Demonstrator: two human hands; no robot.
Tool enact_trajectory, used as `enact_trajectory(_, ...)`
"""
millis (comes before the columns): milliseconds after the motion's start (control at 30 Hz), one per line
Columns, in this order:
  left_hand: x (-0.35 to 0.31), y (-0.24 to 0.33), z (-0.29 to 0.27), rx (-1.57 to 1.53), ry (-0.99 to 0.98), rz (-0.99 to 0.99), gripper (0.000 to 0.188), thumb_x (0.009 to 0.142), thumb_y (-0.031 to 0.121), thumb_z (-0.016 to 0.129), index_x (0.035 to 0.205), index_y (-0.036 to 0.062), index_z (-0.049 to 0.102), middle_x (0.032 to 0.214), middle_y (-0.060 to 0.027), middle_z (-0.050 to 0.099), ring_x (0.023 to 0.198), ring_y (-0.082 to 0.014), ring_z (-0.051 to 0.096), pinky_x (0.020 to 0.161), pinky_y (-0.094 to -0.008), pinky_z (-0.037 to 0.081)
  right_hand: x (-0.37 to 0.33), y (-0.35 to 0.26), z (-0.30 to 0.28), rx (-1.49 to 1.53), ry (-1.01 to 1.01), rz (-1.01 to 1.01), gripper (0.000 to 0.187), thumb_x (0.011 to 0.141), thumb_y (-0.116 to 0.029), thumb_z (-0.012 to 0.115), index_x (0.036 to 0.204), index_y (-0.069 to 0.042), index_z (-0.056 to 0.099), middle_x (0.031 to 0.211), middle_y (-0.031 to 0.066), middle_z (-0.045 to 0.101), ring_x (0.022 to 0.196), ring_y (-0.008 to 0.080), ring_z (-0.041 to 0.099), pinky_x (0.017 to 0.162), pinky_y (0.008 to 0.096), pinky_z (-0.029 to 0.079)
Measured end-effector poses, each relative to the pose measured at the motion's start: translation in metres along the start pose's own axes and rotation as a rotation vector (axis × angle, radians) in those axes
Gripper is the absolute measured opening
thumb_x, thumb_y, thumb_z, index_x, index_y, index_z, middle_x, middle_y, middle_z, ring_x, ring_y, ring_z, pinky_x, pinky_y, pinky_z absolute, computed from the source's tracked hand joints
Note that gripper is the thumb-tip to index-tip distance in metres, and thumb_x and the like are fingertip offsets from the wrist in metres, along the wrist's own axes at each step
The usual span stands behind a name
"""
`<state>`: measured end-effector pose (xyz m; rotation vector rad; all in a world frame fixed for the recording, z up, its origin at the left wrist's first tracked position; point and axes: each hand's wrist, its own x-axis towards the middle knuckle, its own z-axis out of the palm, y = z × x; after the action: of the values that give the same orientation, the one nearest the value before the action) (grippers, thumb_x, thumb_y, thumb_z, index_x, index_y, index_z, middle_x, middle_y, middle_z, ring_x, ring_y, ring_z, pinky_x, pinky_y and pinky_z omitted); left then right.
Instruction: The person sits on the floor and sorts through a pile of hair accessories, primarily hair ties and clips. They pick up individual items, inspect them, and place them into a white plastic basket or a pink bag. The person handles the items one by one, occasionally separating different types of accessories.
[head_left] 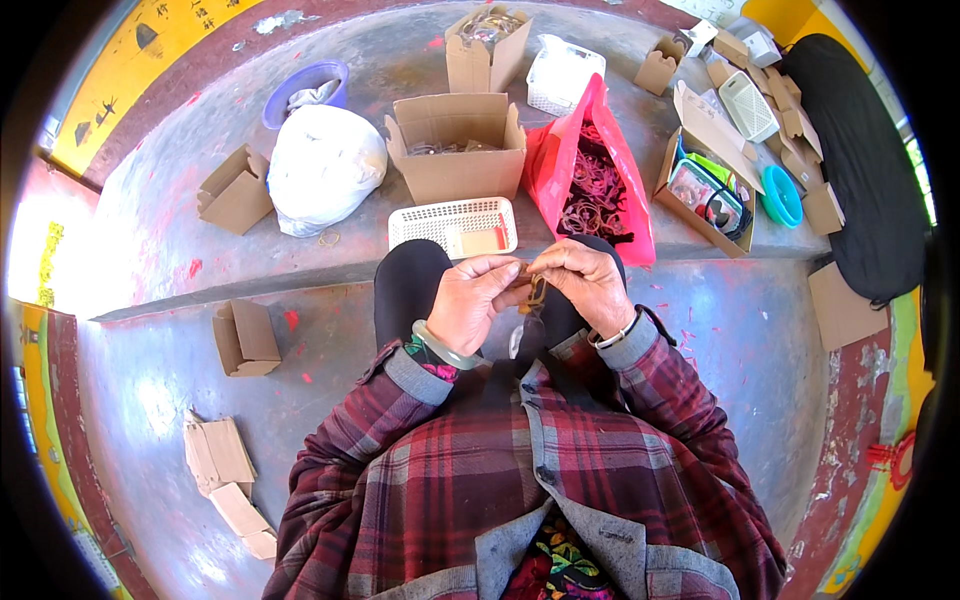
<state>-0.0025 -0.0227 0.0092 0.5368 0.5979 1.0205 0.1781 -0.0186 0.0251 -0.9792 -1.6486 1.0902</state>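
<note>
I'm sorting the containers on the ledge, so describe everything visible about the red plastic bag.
The red plastic bag is thin, glossy and crumpled, standing slumped with its mouth gaping toward the person. Inside lies a tangled heap of dark reddish and brown bands. It rests on the grey concrete ledge, its left side against the open cardboard box, its lower end beside the white plastic basket. Neither hand touches it.

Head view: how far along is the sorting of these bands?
Done: hard to tell; the open cardboard box ahead holds some items. In hand: left hand and right hand pinch a small brown band together. Left: the red bag is full of bands.
</note>
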Motion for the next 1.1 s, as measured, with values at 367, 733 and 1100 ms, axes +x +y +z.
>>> enact_trajectory(367, 0.000, -0.003, 0.002, 0.098, 0.110, 0.110, 0.021, 0.090, 0.006, 0.049, 0.103, -0.0098, 0.055, 0.098, -0.0176, 0.061, 0.088, -0.0247, 0.062, 0.080, -0.0351, 0.053, 0.000, -0.003, -0.002, 0.345, 0.142, 0.188, 0.020, 0.087, -0.008, 0.056, 0.104, 0.000, 0.059, 0.092, 0.0043, 0.060, 0.085, 0.0103, 0.054, 0.075, 0.0231, 0.043)
enact_trajectory(733, -0.004, -0.010, 0.015, 0.235, 0.111, 0.249, 0.019, 0.091, 0.006, 0.049, 0.101, -0.0082, 0.055, 0.096, -0.0165, 0.061, 0.087, -0.0247, 0.063, 0.079, -0.0362, 0.054, -0.002, 0.003, 0.021, 0.544, 0.173, 0.285, 0.016, 0.079, -0.004, 0.065, 0.093, 0.003, 0.062, 0.087, 0.0061, 0.061, 0.076, 0.0104, 0.056, 0.066, 0.0240, 0.047)
enact_trajectory(1100, -0.013, 0.000, 0.028, 0.272, 0.046, 0.274, 0.022, 0.092, 0.010, 0.047, 0.104, -0.0077, 0.055, 0.095, -0.0160, 0.062, 0.087, -0.0236, 0.063, 0.078, -0.0354, 0.054, -0.006, -0.013, 0.021, 0.514, 0.285, 0.130, 0.007, 0.079, -0.005, 0.064, 0.080, 0.001, 0.066, 0.079, 0.0057, 0.059, 0.070, 0.0115, 0.053, 0.064, 0.0245, 0.042)
